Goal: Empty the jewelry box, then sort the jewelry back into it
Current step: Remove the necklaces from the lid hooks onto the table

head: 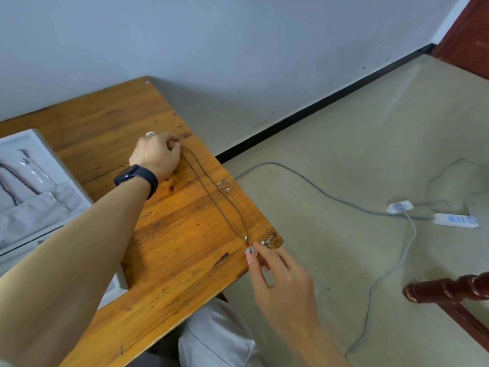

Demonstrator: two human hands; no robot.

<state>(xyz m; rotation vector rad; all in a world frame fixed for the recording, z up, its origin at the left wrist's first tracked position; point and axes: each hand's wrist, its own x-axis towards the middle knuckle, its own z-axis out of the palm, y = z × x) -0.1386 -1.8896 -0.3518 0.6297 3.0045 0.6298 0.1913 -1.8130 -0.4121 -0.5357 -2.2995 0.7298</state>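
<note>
A thin brown cord necklace (215, 197) lies stretched along the right edge of the wooden table (164, 234). My left hand (157, 154) pinches the cord's far end. At the near end my right hand (277, 276) pinches its white round pendant (250, 251), which hangs under a red bead. A fine silver chain necklace (238, 200) lies beside the cord, its sparkly pendant (267, 241) at the table corner. A silver ring (150, 134) sits just beyond my left hand. The open grey jewelry box (39, 186) is at the left, with a dark bead strand and silver pieces in its lid.
Right of the table the floor drops away, with a grey cable (304, 181) and two white power strips (455, 219). A dark red wooden furniture leg (449, 290) juts in at lower right. My lap in light trousers shows below the table's near edge.
</note>
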